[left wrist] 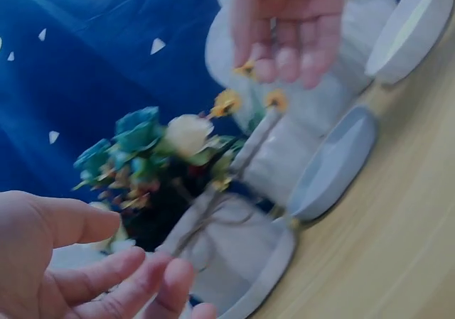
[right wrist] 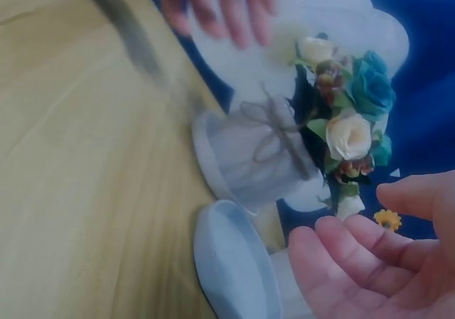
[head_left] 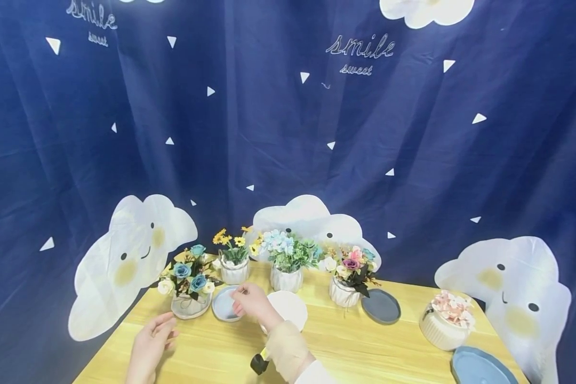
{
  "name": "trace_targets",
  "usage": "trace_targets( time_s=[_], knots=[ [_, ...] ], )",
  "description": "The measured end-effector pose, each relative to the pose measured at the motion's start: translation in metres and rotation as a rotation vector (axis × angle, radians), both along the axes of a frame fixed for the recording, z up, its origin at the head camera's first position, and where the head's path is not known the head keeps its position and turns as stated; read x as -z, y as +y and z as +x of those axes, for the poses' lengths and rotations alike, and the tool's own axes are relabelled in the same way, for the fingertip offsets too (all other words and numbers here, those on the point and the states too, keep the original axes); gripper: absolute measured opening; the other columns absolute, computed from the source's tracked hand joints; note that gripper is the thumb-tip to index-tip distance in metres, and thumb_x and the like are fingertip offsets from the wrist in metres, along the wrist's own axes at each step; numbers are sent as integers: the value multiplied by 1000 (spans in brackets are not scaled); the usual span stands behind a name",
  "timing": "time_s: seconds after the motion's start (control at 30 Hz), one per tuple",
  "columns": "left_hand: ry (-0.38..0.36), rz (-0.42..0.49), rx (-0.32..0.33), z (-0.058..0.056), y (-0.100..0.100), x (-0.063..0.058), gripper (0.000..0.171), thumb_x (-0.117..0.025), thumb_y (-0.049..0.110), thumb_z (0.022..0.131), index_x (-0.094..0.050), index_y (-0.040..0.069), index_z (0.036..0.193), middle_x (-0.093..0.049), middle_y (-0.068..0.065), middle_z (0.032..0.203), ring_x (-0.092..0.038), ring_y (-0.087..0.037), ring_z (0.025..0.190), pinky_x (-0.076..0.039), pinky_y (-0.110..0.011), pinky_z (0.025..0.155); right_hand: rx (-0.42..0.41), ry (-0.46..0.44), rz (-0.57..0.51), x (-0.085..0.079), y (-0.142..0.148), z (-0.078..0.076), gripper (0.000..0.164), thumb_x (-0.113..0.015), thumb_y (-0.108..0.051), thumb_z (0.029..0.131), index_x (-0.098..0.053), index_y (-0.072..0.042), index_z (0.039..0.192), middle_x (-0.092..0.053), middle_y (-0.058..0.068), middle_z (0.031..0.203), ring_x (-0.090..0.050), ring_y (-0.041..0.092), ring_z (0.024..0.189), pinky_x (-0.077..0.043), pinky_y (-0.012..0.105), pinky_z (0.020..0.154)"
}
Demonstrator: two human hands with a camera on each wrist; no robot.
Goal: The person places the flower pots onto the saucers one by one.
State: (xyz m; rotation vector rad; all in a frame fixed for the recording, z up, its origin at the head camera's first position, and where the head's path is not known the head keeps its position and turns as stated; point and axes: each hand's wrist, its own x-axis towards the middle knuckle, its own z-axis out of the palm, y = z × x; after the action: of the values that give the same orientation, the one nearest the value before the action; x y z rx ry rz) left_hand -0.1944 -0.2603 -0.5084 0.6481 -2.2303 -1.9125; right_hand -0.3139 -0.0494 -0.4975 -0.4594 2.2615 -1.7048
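At the table's left end, a pot of blue and cream artificial roses (head_left: pixel 187 290), a twine bow around it, stands in a pale saucer (right wrist: pixel 206 159). My left hand (head_left: pixel 151 341) is just in front of it, fingers loosely bent, holding nothing. Over the light-blue saucer (head_left: pixel 223 305) hovers my right hand (head_left: pixel 252 303), also without anything in its grasp; in the right wrist view its fingers are loosely extended. That saucer lies to the right of the rose pot. My right forearm partly hides a white round dish (head_left: pixel 290 306).
Behind stand pots of yellow flowers (head_left: pixel 234 271), light-blue flowers (head_left: pixel 286 277) and mixed flowers (head_left: pixel 344 292). Rightward are a dark grey saucer (head_left: pixel 381 306), a ribbed white pot of pink flowers (head_left: pixel 444 328) and a blue tray (head_left: pixel 482 367). A black-and-yellow object (head_left: pixel 259 364) lies near my right forearm.
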Motion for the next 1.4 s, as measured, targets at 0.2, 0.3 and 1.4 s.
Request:
trace_targets(
  time_s=[0.2,0.3,1.4],
  knots=[
    [-33,42,83,-15,22,14,51,-54,20,98,-41,-8,138,-68,-4,102,-64,-10,80,-59,-25,67,35,40,-23,1,2,-7,15,-59,-13,92,-61,2,93,-69,22,76,-69,35,64,-61,42,62],
    [-40,67,102,-23,31,20,50,-53,17,98,-40,-10,138,-67,-6,97,-64,-12,77,-58,-27,64,51,36,-45,3,3,-11,14,-59,-12,92,-61,2,92,-68,20,76,-68,32,63,-61,40,62],
    [-36,-53,81,-72,56,51,51,-47,10,91,-38,-23,129,-63,-14,74,-65,-13,52,-60,-29,54,226,7,-203,23,5,-34,23,-64,-8,88,-56,6,104,-61,5,77,-67,43,83,-61,48,78]
  ],
)
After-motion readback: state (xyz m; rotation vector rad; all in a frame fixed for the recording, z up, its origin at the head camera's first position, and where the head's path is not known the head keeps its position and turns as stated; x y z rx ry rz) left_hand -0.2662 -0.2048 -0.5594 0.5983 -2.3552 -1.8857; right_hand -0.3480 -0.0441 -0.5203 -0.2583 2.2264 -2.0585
